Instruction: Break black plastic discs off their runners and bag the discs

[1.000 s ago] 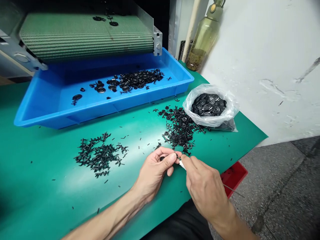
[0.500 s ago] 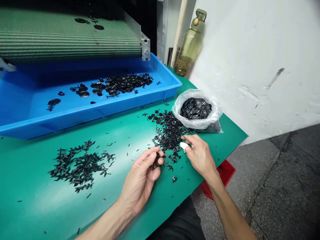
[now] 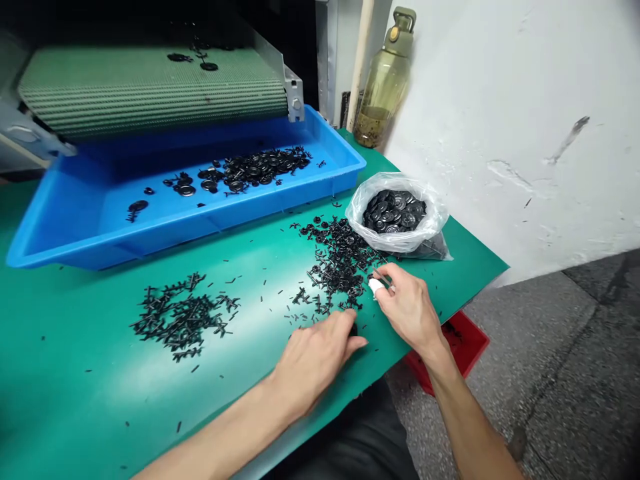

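Note:
My left hand (image 3: 317, 353) is palm down low over the green tabletop, its fingers curled towards the thumb. Between thumb and forefinger a bit of a small black plastic part (image 3: 354, 330) shows; the hand hides the rest. To its right, my right hand (image 3: 407, 303) is closed in a pinch around a slim greyish metal tool (image 3: 383, 276), mostly hidden by the fingers. White wrapping covers one fingertip. Both hands are at the near edge of a pile of small black plastic parts (image 3: 343, 257). Behind it stands a clear plastic bag (image 3: 435, 223) of round black discs (image 3: 393, 212).
A second heap of black branched pieces (image 3: 183, 320) lies left. At the back, a blue tray (image 3: 165, 243) with black parts sits under a green conveyor belt (image 3: 165, 97). A water bottle (image 3: 385, 87) leans by the wall; a red bin (image 3: 465, 347) is below the table edge.
My left hand has turned from palm up to palm down and moved right and lower. Small black bits now lie scattered beyond it. My right hand stays near the pile; the view has shifted slightly.

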`<control>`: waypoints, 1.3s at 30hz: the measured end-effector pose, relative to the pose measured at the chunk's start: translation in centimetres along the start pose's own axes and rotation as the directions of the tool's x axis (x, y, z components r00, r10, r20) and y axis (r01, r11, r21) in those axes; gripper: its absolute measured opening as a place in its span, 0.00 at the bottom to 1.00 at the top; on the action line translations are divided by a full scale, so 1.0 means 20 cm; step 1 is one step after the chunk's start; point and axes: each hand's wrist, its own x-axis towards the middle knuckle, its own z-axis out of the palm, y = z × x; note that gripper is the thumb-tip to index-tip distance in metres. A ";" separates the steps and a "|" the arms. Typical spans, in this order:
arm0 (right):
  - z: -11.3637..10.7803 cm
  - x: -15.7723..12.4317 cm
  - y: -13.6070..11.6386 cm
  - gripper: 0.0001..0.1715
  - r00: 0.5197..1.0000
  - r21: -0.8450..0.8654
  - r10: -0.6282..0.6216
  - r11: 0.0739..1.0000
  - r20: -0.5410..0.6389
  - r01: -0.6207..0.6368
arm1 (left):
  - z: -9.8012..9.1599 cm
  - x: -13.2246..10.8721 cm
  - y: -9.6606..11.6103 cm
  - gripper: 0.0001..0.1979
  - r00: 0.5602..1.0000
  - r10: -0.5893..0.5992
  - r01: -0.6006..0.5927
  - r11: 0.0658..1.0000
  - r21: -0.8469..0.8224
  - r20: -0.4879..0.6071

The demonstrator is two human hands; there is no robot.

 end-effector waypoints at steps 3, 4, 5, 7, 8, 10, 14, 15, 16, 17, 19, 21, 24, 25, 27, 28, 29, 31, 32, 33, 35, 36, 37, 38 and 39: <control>-0.02 -0.02 0.01 0.12 1.000 0.044 -0.010 0.999 0.014 0.009 | 0.03 0.05 0.03 0.08 0.997 0.038 -0.040 0.999 -0.035 -0.069; -0.02 -0.02 0.01 0.15 1.000 0.067 -0.014 0.998 0.014 0.013 | 0.03 0.06 0.04 0.09 0.997 0.018 -0.025 0.996 -0.083 -0.081; -0.03 -0.03 0.02 0.18 1.000 0.101 -0.020 0.995 0.018 0.019 | 0.02 0.06 0.05 0.10 0.997 -0.016 0.004 0.988 -0.154 -0.077; -0.06 -0.04 0.03 0.23 0.999 0.203 -0.024 0.979 0.045 0.014 | -0.01 0.06 0.06 0.10 0.993 -0.118 0.108 0.914 -0.391 0.000; -0.07 -0.05 0.03 0.23 0.997 0.260 -0.020 0.966 0.069 0.002 | -0.03 0.05 0.07 0.11 0.984 -0.169 0.176 0.823 -0.541 0.064; -0.08 -0.06 0.02 0.22 0.991 0.356 -0.014 0.934 0.134 -0.035 | -0.05 0.04 0.07 0.13 0.954 -0.225 0.294 0.542 -0.787 0.201; -0.08 -0.11 -0.07 0.19 0.968 0.466 -0.081 0.884 0.237 -0.040 | -0.06 0.04 0.08 0.13 0.914 -0.250 0.361 0.143 -0.921 0.320; -0.07 -0.13 -0.09 0.19 0.962 0.485 -0.108 0.874 0.250 -0.028 | -0.05 0.04 0.07 0.13 0.909 -0.259 0.363 0.108 -0.925 0.327; -0.07 -0.14 -0.12 0.19 0.957 0.494 -0.131 0.869 0.258 -0.014 | -0.04 0.04 0.07 0.13 0.907 -0.271 0.358 0.089 -0.930 0.323; -0.06 -0.15 -0.14 0.20 0.953 0.495 -0.150 0.869 0.262 0.001 | -0.04 0.04 0.06 0.14 0.908 -0.278 0.349 0.085 -0.933 0.314; -0.04 -0.16 -0.17 0.22 0.951 0.479 -0.174 0.877 0.255 0.031 | -0.04 0.03 0.05 0.14 0.921 -0.266 0.325 0.119 -0.938 0.285; -0.04 -0.16 -0.19 0.22 0.951 0.455 -0.183 0.889 0.251 0.051 | -0.04 0.02 0.03 0.15 0.935 -0.227 0.314 0.178 -0.933 0.271; -0.03 -0.16 -0.20 0.19 0.950 0.384 -0.162 0.922 0.266 0.050 | -0.05 0.01 0.00 0.15 0.944 -0.190 0.310 0.229 -0.923 0.270; -0.03 -0.16 -0.19 0.18 0.953 0.359 -0.152 0.932 0.263 0.050 | -0.06 0.00 -0.01 0.15 0.944 -0.190 0.310 0.226 -0.923 0.271; -0.04 -0.17 -0.18 0.17 0.960 0.317 -0.150 0.946 0.238 0.069 | -0.07 0.00 -0.01 0.14 0.937 -0.207 0.319 0.188 -0.929 0.280; -0.04 -0.18 -0.17 0.18 0.961 0.300 -0.170 0.949 0.219 0.099 | -0.07 0.01 -0.01 0.13 0.930 -0.225 0.328 0.154 -0.932 0.290; -0.04 -0.20 -0.16 0.20 0.957 0.275 -0.199 0.952 0.209 0.138 | -0.07 0.01 -0.01 0.12 0.921 -0.244 0.338 0.114 -0.934 0.303; -0.04 -0.23 -0.14 0.24 0.943 0.173 -0.257 0.959 0.211 0.223 | -0.07 0.02 0.00 0.11 0.904 -0.276 0.353 0.048 -0.934 0.327; -0.05 -0.25 -0.14 0.26 0.936 0.104 -0.280 0.959 0.212 0.264 | -0.07 0.02 0.00 0.11 0.898 -0.285 0.358 0.031 -0.933 0.336; -0.05 -0.26 -0.14 0.26 0.931 0.037 -0.298 0.954 0.212 0.297 | -0.07 0.03 0.01 0.11 0.895 -0.291 0.361 0.024 -0.932 0.339; -0.05 -0.29 -0.15 0.23 0.927 -0.068 -0.316 0.940 0.204 0.335 | -0.07 0.03 0.01 0.12 0.892 -0.301 0.361 0.030 -0.932 0.336; -0.05 -0.29 -0.16 0.20 0.924 -0.098 -0.326 0.932 0.202 0.350 | -0.07 0.03 0.01 0.13 0.892 -0.305 0.360 0.037 -0.932 0.333; -0.05 -0.29 -0.17 0.17 0.920 -0.120 -0.334 0.924 0.204 0.362 | -0.07 0.03 0.01 0.13 0.894 -0.304 0.359 0.048 -0.932 0.329; -0.05 -0.29 -0.18 0.16 0.917 -0.143 -0.339 0.917 0.211 0.372 | -0.07 0.03 0.01 0.14 0.898 -0.299 0.357 0.064 -0.932 0.324; -0.05 -0.28 -0.19 0.16 0.912 -0.169 -0.347 0.907 0.218 0.385 | -0.07 0.03 0.01 0.14 0.902 -0.293 0.355 0.084 -0.931 0.317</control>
